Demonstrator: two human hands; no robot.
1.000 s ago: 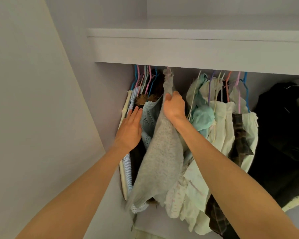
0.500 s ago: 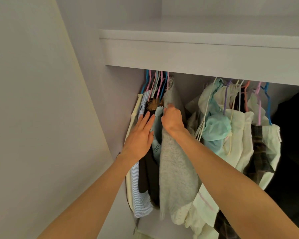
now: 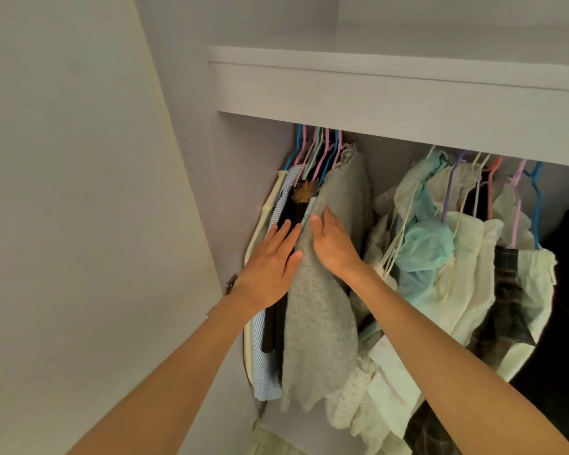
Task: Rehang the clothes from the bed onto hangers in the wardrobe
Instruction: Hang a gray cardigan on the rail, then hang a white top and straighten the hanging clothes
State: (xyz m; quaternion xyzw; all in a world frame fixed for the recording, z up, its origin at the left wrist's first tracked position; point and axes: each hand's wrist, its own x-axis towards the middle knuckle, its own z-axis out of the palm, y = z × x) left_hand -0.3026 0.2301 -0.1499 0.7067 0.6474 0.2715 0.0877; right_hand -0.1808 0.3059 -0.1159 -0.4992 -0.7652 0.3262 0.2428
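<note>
Both my hands flat on the grey knit, already hung in the wardrobe.

My left hand (image 3: 270,267) rests with straight fingers on the grey knit's (image 3: 319,323) left edge; my right hand (image 3: 334,244) lies flat, fingers relaxed, on its front. Striped shirt (image 3: 263,359) packed just left of the knit; open gap to its right before the pale clothes (image 3: 467,274). Shelf (image 3: 391,100) above the knit. No readable writing.

Grey knit garment (image 3: 319,323); blue-and-white striped shirt (image 3: 266,362); black garment (image 3: 273,326); pale mint top (image 3: 424,251); cream skirt (image 3: 467,277); dark plaid piece (image 3: 506,310); pink and blue hangers (image 3: 316,149); lilac-white shelf (image 3: 391,100)
</note>
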